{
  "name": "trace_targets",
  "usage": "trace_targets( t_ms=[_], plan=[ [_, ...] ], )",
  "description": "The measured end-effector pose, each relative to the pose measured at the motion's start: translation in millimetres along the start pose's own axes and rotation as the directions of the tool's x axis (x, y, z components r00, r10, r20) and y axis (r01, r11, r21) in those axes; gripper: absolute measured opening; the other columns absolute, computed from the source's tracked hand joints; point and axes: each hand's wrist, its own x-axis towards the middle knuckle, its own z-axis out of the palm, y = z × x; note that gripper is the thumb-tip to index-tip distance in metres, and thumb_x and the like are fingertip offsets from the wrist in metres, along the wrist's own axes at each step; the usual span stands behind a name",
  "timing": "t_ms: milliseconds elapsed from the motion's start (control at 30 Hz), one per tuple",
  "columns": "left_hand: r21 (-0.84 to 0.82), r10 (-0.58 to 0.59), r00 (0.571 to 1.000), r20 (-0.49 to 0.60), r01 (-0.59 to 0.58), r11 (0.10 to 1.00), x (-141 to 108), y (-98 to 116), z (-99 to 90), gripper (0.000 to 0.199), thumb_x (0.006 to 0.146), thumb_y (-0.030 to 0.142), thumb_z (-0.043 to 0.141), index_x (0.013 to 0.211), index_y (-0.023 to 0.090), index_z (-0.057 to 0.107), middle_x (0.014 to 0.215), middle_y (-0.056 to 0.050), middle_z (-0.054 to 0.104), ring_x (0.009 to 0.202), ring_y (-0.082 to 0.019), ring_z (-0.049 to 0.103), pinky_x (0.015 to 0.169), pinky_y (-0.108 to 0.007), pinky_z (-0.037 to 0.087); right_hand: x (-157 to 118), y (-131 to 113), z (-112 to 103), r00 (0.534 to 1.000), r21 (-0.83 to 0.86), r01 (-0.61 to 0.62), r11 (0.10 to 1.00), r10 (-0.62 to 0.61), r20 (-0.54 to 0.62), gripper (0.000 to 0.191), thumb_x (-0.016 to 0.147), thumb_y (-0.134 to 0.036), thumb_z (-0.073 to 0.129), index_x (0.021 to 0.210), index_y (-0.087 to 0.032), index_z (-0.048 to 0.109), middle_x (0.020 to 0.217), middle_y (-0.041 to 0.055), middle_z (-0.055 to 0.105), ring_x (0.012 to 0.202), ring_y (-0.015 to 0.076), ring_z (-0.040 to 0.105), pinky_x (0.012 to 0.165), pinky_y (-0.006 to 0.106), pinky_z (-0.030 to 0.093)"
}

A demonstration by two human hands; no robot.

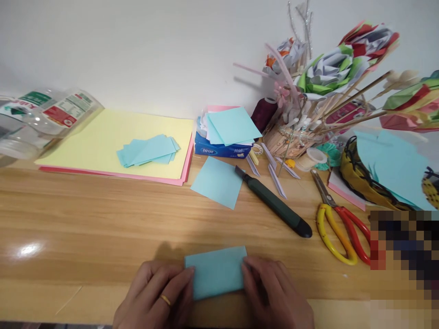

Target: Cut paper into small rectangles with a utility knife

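A folded light-blue sheet of paper (218, 273) lies near the table's front edge, its long side running left to right. My left hand (159, 292), with a gold ring on one finger, pinches the sheet's left end. At the right end, my right hand (276, 290) grips the paper between thumb and fingers. Both thumbs are mostly hidden. Beyond the hands, a flat light-blue square of paper (219, 182) rests on the wood, with the blade of a dark green craft knife (274, 201) over its right corner.
Scissors (339, 228) with yellow and red handles lie at right. Folded blue strips (149, 151) sit on a yellow paper stack (85, 141). Blue squares (236, 125) top a tissue pack (219, 150). Paper flowers (336, 68), a basket (356, 176) and plastic bottles (68, 114) stand behind.
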Motion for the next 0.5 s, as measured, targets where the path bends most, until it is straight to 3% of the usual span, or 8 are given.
trace_targets(
  t_ms=[300, 400, 500],
  plan=[
    [0.085, -0.018, 0.997, 0.071, 0.012, 0.996, -1.9, 2.4, 0.9, 0.022, 0.084, 0.010, 0.046, 0.092, 0.022, 0.063, 0.076, -0.001, 0.066, 0.072, -0.017, 0.057, 0.065, -0.028, 0.048, -0.6, 0.1, -0.5, 1.000, -0.053, 0.013, 0.999, -0.011, 0.028, 0.028, 0.094, -0.032, 0.039, 0.089, -0.023, 0.065, 0.073, 0.0021, 0.066, 0.066, 0.0144, 0.060, 0.063, 0.027, 0.045],
    [0.124, -0.013, 0.994, 0.106, 0.000, 0.992, 1.8, 3.2, 0.8, 0.031, 0.084, 0.009, 0.045, 0.102, 0.027, 0.064, 0.086, -0.002, 0.067, 0.073, -0.018, 0.056, 0.065, -0.029, 0.048, 0.5, -1.0, -1.3, 1.000, -0.063, 0.015, 0.998, -0.014, 0.025, 0.029, 0.094, -0.032, 0.038, 0.087, -0.023, 0.065, 0.073, 0.0021, 0.066, 0.066, 0.0138, 0.060, 0.063, 0.026, 0.046],
    [0.088, 0.069, 0.993, 0.094, -0.077, 0.993, 8.4, 2.7, 0.1, 0.040, 0.089, 0.009, 0.039, 0.111, 0.033, 0.062, 0.101, 0.000, 0.067, 0.070, -0.015, 0.056, 0.067, -0.027, 0.047, 2.5, -1.2, -3.1, 0.999, -0.074, 0.014, 0.997, -0.012, 0.034, 0.031, 0.095, -0.032, 0.037, 0.086, -0.024, 0.065, 0.072, 0.0013, 0.066, 0.065, 0.0127, 0.060, 0.062, 0.025, 0.046]
  ],
)
